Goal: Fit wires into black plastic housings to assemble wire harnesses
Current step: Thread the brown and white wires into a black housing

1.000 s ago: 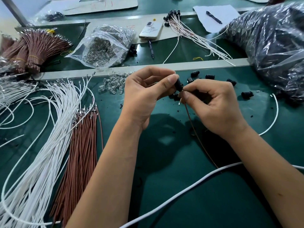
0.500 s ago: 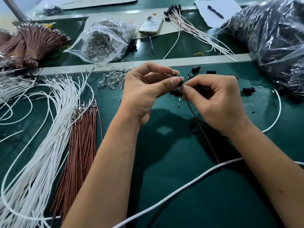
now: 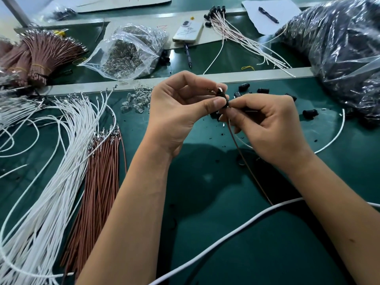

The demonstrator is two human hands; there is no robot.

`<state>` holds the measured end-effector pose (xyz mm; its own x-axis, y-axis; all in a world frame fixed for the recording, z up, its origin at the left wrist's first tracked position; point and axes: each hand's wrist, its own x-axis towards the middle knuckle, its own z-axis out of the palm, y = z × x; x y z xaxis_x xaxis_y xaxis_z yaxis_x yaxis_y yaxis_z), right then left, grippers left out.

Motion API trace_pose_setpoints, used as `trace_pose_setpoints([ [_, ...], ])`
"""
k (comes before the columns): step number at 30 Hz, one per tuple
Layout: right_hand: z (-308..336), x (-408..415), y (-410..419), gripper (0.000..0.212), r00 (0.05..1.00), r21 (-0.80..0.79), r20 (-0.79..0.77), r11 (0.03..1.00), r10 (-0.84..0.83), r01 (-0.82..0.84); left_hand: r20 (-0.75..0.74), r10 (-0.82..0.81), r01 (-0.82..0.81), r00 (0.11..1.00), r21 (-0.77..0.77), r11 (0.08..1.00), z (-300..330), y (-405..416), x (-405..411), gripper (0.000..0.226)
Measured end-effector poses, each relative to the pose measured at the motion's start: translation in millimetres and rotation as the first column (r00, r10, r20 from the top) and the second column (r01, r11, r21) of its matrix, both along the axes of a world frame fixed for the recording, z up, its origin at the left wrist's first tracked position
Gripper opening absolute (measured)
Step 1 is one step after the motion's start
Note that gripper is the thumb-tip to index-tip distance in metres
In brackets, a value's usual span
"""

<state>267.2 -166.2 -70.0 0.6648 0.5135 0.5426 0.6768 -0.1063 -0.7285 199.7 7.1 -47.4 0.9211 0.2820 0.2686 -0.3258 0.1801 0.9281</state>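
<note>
Head view: the left hand (image 3: pixel 181 112) pinches the black housing (image 3: pixel 224 99) above the mat (image 3: pixel 205 233); the right hand (image 3: pixel 267 124) pinches the brown wire (image 3: pixel 236 145) just beneath. Since a second ago, metal terminals have emerged from the housing's top (wire seemingly pushed through). No writing is legible.

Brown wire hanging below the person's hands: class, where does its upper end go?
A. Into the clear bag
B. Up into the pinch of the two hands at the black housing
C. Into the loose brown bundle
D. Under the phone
B: the brown wire rises into the right hand, which meets the left hand at the black housing.
</note>
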Motion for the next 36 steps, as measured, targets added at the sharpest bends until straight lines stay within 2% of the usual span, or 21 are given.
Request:
trace_pose_setpoints([
  [9, -0.4, 2.4, -1.2, 0.003, 1.000, 0.077, -0.013, 0.997, -0.008, 0.009, 0.023, 0.008, -0.008, 1.000, 0.026, 1.000, 1.2, -1.9, 0.7, 0.028],
  [15, 0.3, 3.6, -0.4, 0.009, 0.998, 0.124, -0.061, 0.992, 0.003, 0.005, 0.034, 0.000, -0.001, 0.999, 0.031, 1.000, 3.5, -2.5, -0.7, 0.028],
  [29, 2.5, 5.2, -3.6, 0.014, 0.997, 0.132, -0.075, 0.991, 0.022, -0.012, 0.011, -0.010, 0.009, 1.000, 0.036, 0.999, 3.4, -3.9, -1.6, 0.028],
  [36, 2.0, 6.2, -3.6, 0.011, 0.999, 0.081, -0.053, 0.997, 0.014, -0.010, -0.065, 0.022, -0.019, 0.998, 0.047, 0.999, 0.9, -1.8, -0.2, 0.026],
])
